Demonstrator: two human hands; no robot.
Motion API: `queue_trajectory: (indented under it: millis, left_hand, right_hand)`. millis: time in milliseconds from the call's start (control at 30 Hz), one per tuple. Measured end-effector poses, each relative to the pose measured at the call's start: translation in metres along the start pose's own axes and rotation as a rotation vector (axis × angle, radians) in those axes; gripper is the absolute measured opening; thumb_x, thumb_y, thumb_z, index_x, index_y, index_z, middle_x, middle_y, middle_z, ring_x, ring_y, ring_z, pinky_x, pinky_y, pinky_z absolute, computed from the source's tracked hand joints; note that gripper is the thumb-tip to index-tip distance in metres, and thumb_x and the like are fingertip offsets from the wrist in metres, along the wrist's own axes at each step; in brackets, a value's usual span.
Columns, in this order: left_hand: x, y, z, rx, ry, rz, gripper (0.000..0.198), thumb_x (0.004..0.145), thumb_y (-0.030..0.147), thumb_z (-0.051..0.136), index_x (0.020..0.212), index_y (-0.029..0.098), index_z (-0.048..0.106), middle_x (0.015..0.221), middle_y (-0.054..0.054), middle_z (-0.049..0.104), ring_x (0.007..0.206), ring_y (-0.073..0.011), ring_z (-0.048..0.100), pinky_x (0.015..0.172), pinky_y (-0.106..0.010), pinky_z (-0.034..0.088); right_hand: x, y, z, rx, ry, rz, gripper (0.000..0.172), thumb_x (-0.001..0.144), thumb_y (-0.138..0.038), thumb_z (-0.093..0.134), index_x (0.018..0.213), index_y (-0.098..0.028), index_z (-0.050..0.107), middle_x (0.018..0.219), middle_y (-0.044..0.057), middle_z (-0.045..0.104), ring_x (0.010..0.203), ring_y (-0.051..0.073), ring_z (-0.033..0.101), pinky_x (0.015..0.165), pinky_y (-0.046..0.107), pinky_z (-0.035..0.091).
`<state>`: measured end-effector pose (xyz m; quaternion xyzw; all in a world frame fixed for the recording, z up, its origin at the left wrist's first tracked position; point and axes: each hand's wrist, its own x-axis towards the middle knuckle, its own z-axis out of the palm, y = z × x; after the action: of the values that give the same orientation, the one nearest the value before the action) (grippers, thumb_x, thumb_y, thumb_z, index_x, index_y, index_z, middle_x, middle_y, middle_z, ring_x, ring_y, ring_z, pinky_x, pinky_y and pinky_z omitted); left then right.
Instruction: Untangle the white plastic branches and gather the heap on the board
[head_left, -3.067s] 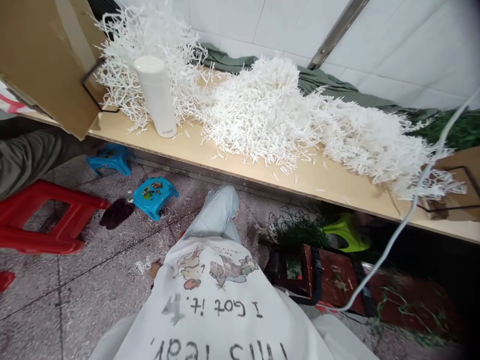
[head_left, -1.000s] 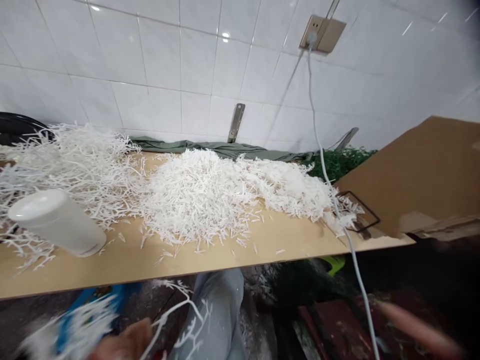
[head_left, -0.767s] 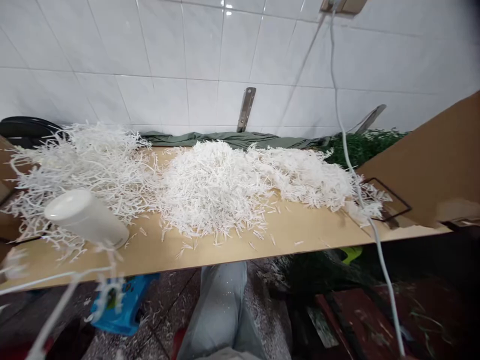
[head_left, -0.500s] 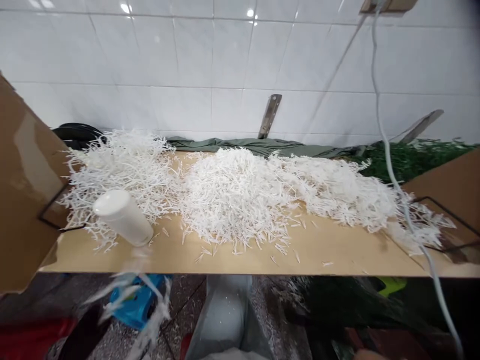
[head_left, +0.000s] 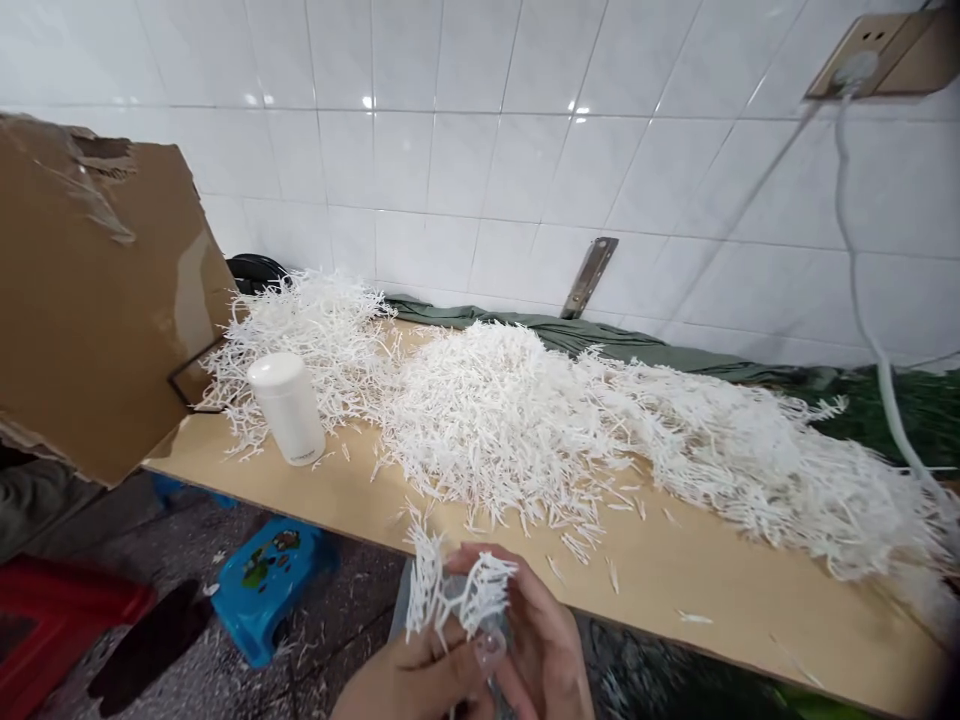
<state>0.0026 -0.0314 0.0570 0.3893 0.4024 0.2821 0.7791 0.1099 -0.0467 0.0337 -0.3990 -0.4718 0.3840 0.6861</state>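
Low at the front of the table, both my hands are around a white branched plastic sprig [head_left: 484, 590] with clusters of thin tips. My left hand [head_left: 420, 680] is closed, pinching the stem. My right hand [head_left: 551, 630] curls round the sprig's right side, its fingers partly hidden behind the tips. Past my hands lies a large heap of small white sprig pieces [head_left: 487, 420]. A looser pile of white branches [head_left: 315, 320] is at the left, and another white pile [head_left: 765, 460] stretches off to the right.
A white capped bottle [head_left: 289, 410] stands on the tan tabletop [head_left: 637, 610]. A cardboard sheet [head_left: 112, 290] rises at the left. A blue stool [head_left: 270, 580] and a red stool [head_left: 60, 620] are below. A white cable [head_left: 862, 290] hangs from the wall socket [head_left: 877, 55].
The view has turned and the table now slants down to the right. Both hands have come into view at the front, holding a white sprig. The blurred white strands at lower left are gone.
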Motion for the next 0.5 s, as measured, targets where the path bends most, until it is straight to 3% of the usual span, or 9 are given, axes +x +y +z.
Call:
queue_trajectory:
  millis: [133,200,267,333,433,500]
  left_hand:
    - [0.006,-0.018,0.002,0.114,-0.042,0.021,0.053,0.067,0.067,0.066,0.068,0.015,0.056,0.046,0.006,0.042,0.041,-0.0047,0.029,0.044,-0.022,0.018]
    - [0.012,-0.023,0.002,0.171,-0.074,0.103,0.051,0.069,0.065,0.066,0.070,0.015,0.058,0.046,0.005,0.044,0.042,-0.0055,0.030,0.046,-0.022,0.021]
    - [0.018,-0.028,0.003,0.160,-0.028,0.216,0.050,0.065,0.063,0.070,0.070,0.015,0.060,0.052,0.004,0.050,0.048,-0.0066,0.035,0.051,-0.021,0.027]
    - [0.024,-0.032,0.005,0.099,0.072,0.296,0.050,0.063,0.064,0.072,0.071,0.015,0.063,0.060,0.002,0.054,0.054,-0.0079,0.039,0.055,-0.021,0.030]
    - [0.031,-0.034,0.015,0.089,0.162,0.361,0.050,0.069,0.065,0.065,0.070,0.016,0.065,0.059,0.003,0.050,0.056,-0.0088,0.038,0.056,-0.021,0.031]
    - [0.032,-0.033,0.023,0.127,0.196,0.432,0.052,0.070,0.066,0.063,0.060,0.015,0.060,0.054,0.003,0.045,0.055,-0.0091,0.038,0.055,-0.022,0.030]
  right_hand:
    - [-0.007,0.004,-0.027,-0.005,0.196,0.193,0.035,0.073,-0.053,0.071,0.085,-0.020,0.070,0.087,0.008,0.070,0.067,0.018,0.066,0.051,0.022,0.053]
    - [-0.006,0.002,-0.035,-0.097,0.240,0.205,0.031,0.075,-0.048,0.070,0.074,-0.018,0.068,0.075,0.005,0.067,0.056,0.013,0.058,0.047,0.019,0.048]
    - [-0.007,0.003,-0.040,-0.185,0.283,0.187,0.033,0.077,-0.049,0.066,0.070,-0.017,0.065,0.066,0.002,0.062,0.055,0.013,0.055,0.050,0.020,0.046]
    - [-0.011,0.008,-0.043,-0.270,0.373,0.176,0.036,0.077,-0.053,0.065,0.078,-0.016,0.065,0.071,0.003,0.063,0.067,0.016,0.059,0.061,0.023,0.048]
    - [-0.019,0.019,-0.042,-0.351,0.505,0.188,0.055,0.076,-0.063,0.060,0.105,-0.016,0.064,0.099,0.009,0.066,0.096,0.024,0.061,0.083,0.030,0.047]
    - [-0.023,0.024,-0.040,-0.361,0.465,0.183,0.065,0.073,-0.067,0.059,0.114,-0.017,0.061,0.106,0.011,0.065,0.101,0.026,0.059,0.089,0.035,0.045]
